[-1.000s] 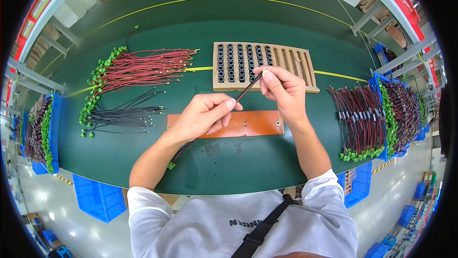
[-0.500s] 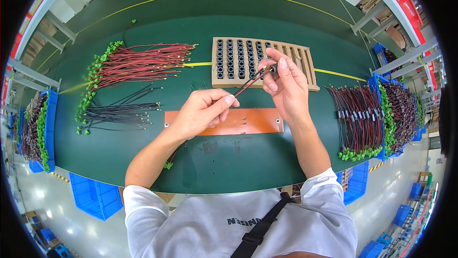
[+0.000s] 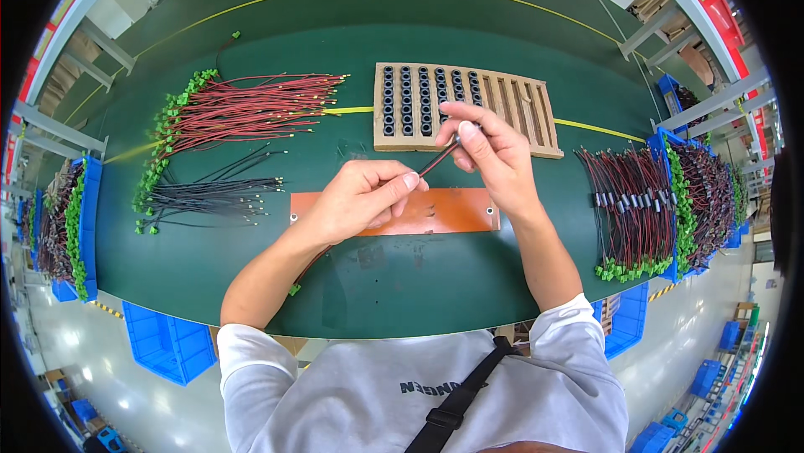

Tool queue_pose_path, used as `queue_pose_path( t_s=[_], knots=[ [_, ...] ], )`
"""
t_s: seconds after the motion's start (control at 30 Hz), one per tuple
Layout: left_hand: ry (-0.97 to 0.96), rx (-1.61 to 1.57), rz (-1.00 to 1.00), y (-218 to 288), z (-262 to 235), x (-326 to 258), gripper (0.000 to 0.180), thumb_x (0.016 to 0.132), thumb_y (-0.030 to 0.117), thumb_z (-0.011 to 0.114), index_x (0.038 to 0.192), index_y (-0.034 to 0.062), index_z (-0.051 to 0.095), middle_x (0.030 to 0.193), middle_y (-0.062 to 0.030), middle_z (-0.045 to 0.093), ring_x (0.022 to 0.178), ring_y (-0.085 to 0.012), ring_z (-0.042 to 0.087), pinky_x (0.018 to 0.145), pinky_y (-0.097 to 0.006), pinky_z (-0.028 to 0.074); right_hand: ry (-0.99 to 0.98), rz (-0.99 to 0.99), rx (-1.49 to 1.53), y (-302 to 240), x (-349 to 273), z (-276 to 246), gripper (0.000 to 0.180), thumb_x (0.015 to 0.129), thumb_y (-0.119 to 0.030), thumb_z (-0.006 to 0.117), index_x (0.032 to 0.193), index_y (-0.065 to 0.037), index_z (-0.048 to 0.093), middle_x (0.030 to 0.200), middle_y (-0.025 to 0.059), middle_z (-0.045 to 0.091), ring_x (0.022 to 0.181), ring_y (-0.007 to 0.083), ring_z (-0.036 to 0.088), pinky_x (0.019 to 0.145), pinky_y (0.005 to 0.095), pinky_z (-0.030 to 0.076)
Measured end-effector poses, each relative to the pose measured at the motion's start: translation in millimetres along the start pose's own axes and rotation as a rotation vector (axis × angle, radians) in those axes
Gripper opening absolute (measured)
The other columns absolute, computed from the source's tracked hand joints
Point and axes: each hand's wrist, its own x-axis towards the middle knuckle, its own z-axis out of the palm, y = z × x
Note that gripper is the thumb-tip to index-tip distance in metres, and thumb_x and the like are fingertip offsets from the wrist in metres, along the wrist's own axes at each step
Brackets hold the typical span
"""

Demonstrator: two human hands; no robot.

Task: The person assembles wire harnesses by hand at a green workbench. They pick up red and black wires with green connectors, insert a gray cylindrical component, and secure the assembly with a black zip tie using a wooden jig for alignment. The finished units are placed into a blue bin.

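My left hand (image 3: 364,198) pinches a pair of red and black wires (image 3: 435,160) between thumb and fingers. The wires run back under my left wrist to a green connector (image 3: 294,289) near the table's front edge. My right hand (image 3: 486,151) closes its thumb and fingertips around the wires' upper ends. The small black cylinder seen there earlier is mostly hidden by those fingers, so how far it sits over the wires does not show. Both hands are above an orange plate (image 3: 465,212) on the green table.
Beyond my hands, a slotted wooden tray (image 3: 548,131) holds rows of black cylinders (image 3: 406,101). Red wires (image 3: 251,110) and black wires (image 3: 209,193) with green connectors lie left. Wire pairs with grey cylinders (image 3: 632,202) lie right, beside a filled blue bin (image 3: 662,164).
My right hand has moved slightly left and down, bringing the black cylinder onto the wire tips, which its fingers now cover. My left hand keeps its pinch on the wires.
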Motion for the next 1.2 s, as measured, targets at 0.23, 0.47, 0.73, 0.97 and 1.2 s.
queue_pose_path(
  t_s=[0.23, 0.47, 0.73, 0.97, 1.2],
  knots=[
    [0.029, 0.027, 0.034, -3.9, 1.8, 0.5, 0.028, 0.108, 0.024, 0.056, 0.107, 0.0006, 0.071, 0.069, 0.0031, 0.056, 0.053, -0.0019, 0.042, 0.046, -0.021, 0.032, 0.051, 0.112, 0.169, -11.3, -2.2, 16.1, 0.037, 0.108, -0.020, 0.054, 0.141, -0.003, 0.054, 0.100, 0.0068, 0.067, 0.072, 0.0074, 0.049, 0.066, 0.0223, 0.043],
    [0.005, -0.007, 0.012, -6.6, 0.6, 0.7, 0.028, 0.108, 0.023, 0.055, 0.110, -0.0001, 0.070, 0.069, 0.0027, 0.055, 0.051, -0.0018, 0.040, 0.044, -0.021, 0.029, -0.117, 0.153, 0.453, 24.6, -9.6, 25.8, 0.020, 0.110, -0.023, 0.051, 0.117, -0.007, 0.059, 0.091, 0.0057, 0.063, 0.071, 0.0084, 0.048, 0.063, 0.0231, 0.041],
    [0.038, 0.334, 0.075, -18.4, -31.2, -15.7, 0.028, 0.107, 0.023, 0.055, 0.106, 0.0009, 0.072, 0.066, 0.0031, 0.056, 0.055, -0.0036, 0.046, 0.050, -0.024, 0.036, 0.170, 0.099, 0.533, 15.4, 14.2, -49.0, 0.023, 0.109, -0.026, 0.052, 0.108, -0.004, 0.059, 0.095, 0.0058, 0.061, 0.066, 0.0069, 0.047, 0.059, 0.0216, 0.041],
    [0.006, 0.460, 0.100, -8.5, -28.3, -30.7, 0.024, 0.104, 0.019, 0.059, 0.098, 0.0010, 0.073, 0.066, -0.0019, 0.061, 0.063, -0.0110, 0.055, 0.060, -0.030, 0.046, -0.221, 0.252, 0.373, 37.5, -19.6, 40.1, 0.020, 0.107, -0.019, 0.055, 0.108, 0.000, 0.061, 0.093, 0.0036, 0.060, 0.078, 0.0110, 0.056, 0.074, 0.0266, 0.047],
    [0.088, 0.540, 0.198, -14.0, -45.0, -62.2, 0.017, 0.099, 0.013, 0.065, 0.105, -0.0012, 0.073, 0.080, -0.0051, 0.067, 0.076, -0.0139, 0.061, 0.069, -0.031, 0.050, -0.326, 0.132, 0.167, 37.7, -28.0, 72.2, 0.018, 0.108, -0.015, 0.052, 0.113, 0.000, 0.058, 0.108, 0.0080, 0.061, 0.094, 0.0139, 0.063, 0.090, 0.0294, 0.052]
  ],
)
